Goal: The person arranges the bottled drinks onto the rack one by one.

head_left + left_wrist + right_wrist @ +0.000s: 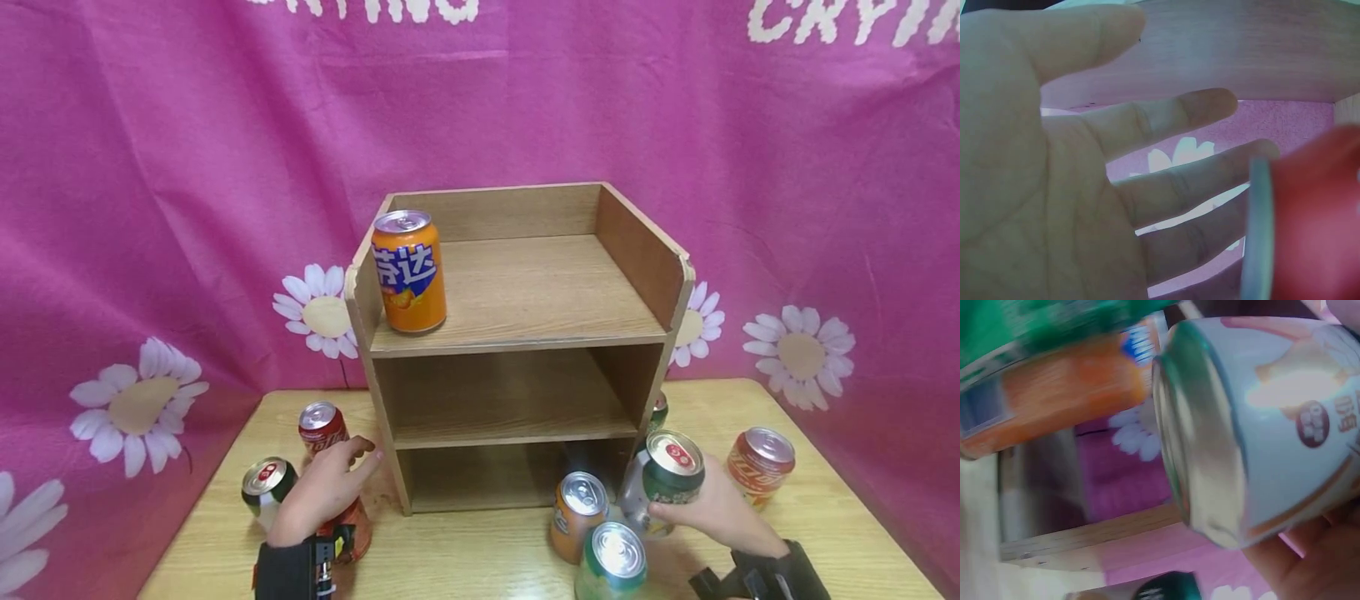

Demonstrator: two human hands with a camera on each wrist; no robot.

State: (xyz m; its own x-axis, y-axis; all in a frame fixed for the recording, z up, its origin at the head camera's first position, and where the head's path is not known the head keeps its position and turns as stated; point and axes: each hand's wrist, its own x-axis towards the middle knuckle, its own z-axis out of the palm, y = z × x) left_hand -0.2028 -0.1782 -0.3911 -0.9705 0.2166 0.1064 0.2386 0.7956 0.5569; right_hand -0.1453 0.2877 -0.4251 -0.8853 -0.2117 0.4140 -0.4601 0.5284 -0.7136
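Can [672, 477] (green near its top) in right hand [722, 508].

From where I stand, it's a cloth-walled table nook, whether home or studio I can't tell: pink daisy cloth [525, 100] hangs from nine round to three o'clock, enclosing a wooden table [435, 558].

Around one wooden shelf unit [532, 292] there are nine cans. Two are orange, an upper orange can [410, 273] on it and a lower orange can [577, 517] in front; one bright green can [611, 562] is also in front. Three are red, a rear red can [322, 425] and a front red can [360, 531] left of it, a red-orange can [761, 465] right; three are dark green, a left dark-green can [265, 487], a held can [669, 471] and a half-hidden can [659, 412] toward its right.
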